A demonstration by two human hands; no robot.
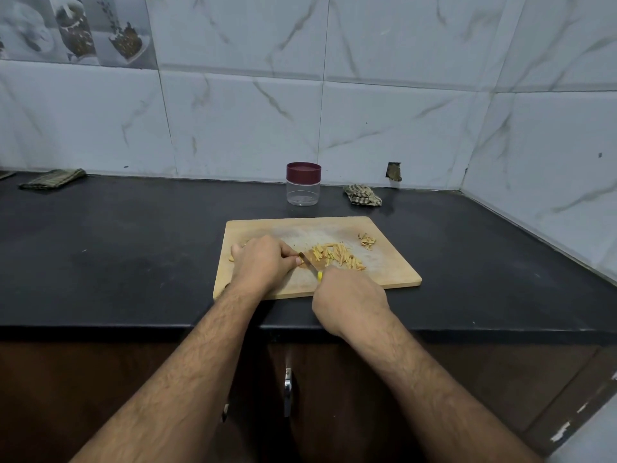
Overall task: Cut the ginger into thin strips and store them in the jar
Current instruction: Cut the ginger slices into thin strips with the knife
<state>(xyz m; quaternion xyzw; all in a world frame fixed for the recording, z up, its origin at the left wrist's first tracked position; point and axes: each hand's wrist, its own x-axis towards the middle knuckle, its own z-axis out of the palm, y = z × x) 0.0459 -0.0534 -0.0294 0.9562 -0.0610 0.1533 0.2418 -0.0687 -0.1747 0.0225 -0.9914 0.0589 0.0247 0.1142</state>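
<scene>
From the head camera, we are watching a right hand (pixel 347 295) gripping a yellow-handled knife (pixel 312 265), its blade angled away from the fist toward the left hand (pixel 263 262), whose curled fingers are pinning what seems to be ginger, mostly hidden, on the cutting board (pixel 394 269), probably for steadying. Cut strips (pixel 337 257) are piling just beyond the blade; the jar (pixel 303 184), lidded, is waiting well behind.

We see two bare forearms, hairy, no sleeves reaching the wrists. Left hand (pixel 263 262) and right hand (pixel 347 295) wear no gloves, rings or watch.
</scene>
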